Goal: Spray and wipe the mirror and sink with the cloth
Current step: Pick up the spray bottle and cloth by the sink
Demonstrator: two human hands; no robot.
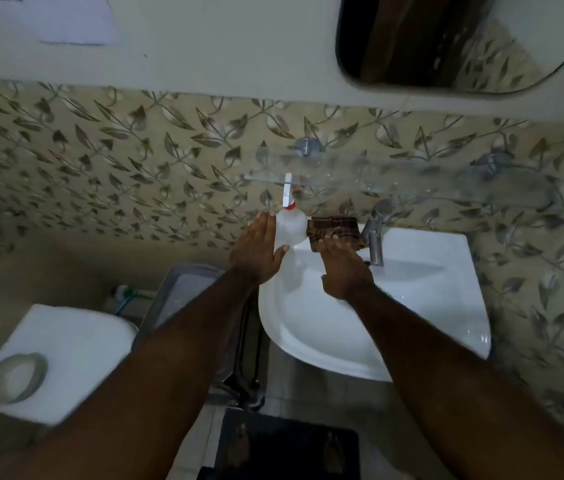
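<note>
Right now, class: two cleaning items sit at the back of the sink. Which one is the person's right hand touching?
The checked brown cloth. The right hand rests on it; the left hand reaches the spray bottle.

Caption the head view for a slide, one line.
Left hand at the spray bottle, right hand on the cloth at the sink rim, mirror above.

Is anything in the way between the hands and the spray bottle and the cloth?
No, nothing visible is. The left hand is already against the spray bottle at the sink's back edge, and the right hand rests its fingers on the brown checked cloth beside the tap.
</note>
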